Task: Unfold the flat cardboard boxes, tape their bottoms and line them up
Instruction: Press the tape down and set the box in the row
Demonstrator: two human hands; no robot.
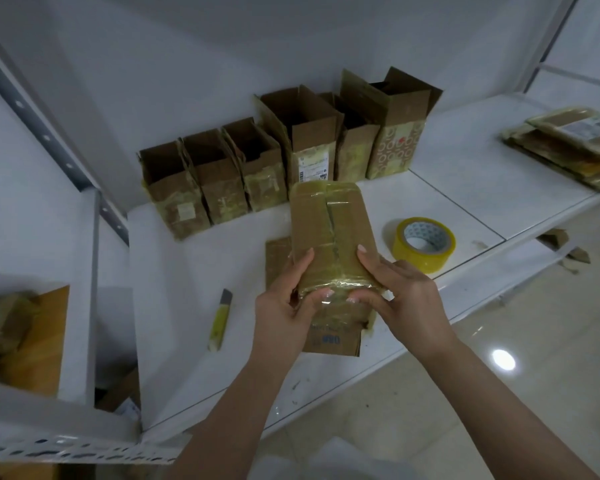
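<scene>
Both hands, left hand (284, 299) and right hand (395, 292), pinch the taped box (329, 233) near the shelf's (465, 202) front edge, tape roll (423, 244) just beside.

A brown taped box (329, 233) is held bottom-up above the shelf (465, 188); six opened boxes (278, 157) are lined along the wall, flattened boxes (568, 140) stacked far right.

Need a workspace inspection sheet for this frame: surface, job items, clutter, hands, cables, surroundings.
Surface: white shelf, scraps near its right edge.
Job's things: held box, taped; six open boxes in a row by the wall; flat cardboard under the hands; tape roll; flat stack far right.
Clutter: yellow knife.
Hands: left hand and right hand grip the held box.
Cables: nothing seen.
Surroundings: white wall, metal rack left, tiled floor.
</scene>
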